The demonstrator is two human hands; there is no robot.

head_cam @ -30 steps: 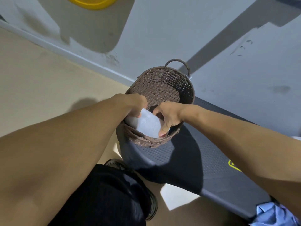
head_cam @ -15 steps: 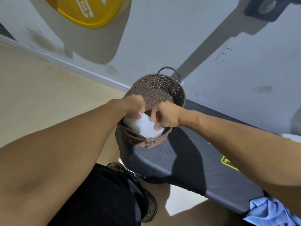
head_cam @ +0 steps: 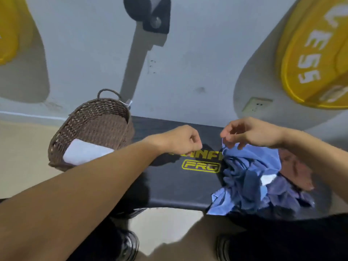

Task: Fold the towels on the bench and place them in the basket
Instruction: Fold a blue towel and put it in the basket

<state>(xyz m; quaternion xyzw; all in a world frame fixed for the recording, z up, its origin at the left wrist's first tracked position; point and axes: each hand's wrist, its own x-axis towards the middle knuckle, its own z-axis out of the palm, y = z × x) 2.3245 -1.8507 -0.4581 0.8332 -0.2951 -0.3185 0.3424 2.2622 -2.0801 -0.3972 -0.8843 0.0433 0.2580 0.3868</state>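
A folded white towel [head_cam: 84,152] already sits in the brown wicker basket [head_cam: 90,127], which stands at the left end of the dark bench [head_cam: 180,183] near the wall. The work now is over at the right end, where a crumpled blue towel [head_cam: 244,176] lies in a heap, part of it spilling over the near edge of the bench, with a darker purplish cloth [head_cam: 288,193] bunched just beside it on the right.

The right hand [head_cam: 250,133] hovers at the top of the blue heap, its fingers loosely curled and reaching down to the cloth's upper edge — touching it or very nearly so; I can't see a firm pinch yet. The left hand [head_cam: 182,141] hangs over the middle of the bench, curled into a loose fist with nothing in it that I can make out.

That blue towel looks light and limp — thin fabric that will drape and sag rather than hold any shape, so it won't slip but it will tangle. My guess is that the best hold is at a hem or corner: pinch the top edge, lift it free of the purplish cloth, then find a second corner with the other hand to spread it flat on the bare middle of the bench before folding.
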